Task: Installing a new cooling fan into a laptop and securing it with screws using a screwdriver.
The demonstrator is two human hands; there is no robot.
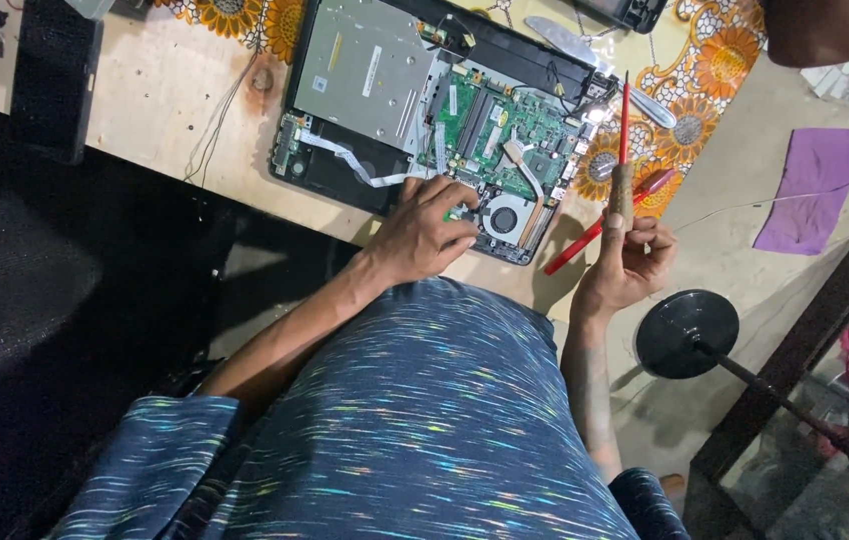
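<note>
A pale wooden tabletop (160, 95), partly covered by a cloth printed with orange sunflowers (720, 55), lies beyond both sets of fingers. On it, directly under the left fingertips, rests an opened black laptop base (345, 175) with its cover off, showing a silver metal drive plate (365, 65), a green circuit board (515, 130) and a round black cooling fan (505, 220). The left hand (423, 235) lies palm down on the near edge of this base, fingers bent and pressed onto the parts just left of the fan; whether they pinch anything cannot be told. The right hand (630, 265) sits to the right of the laptop, off the near table edge, fingers curled around a brown-handled tool with a thin red shaft (624, 150) that stands up past the fingertips. A second red stick (600, 228) crosses just behind those fingers. Below the right wrist stands a round black stand base (687, 333). Further right lies a purple cloth (815, 190).
</note>
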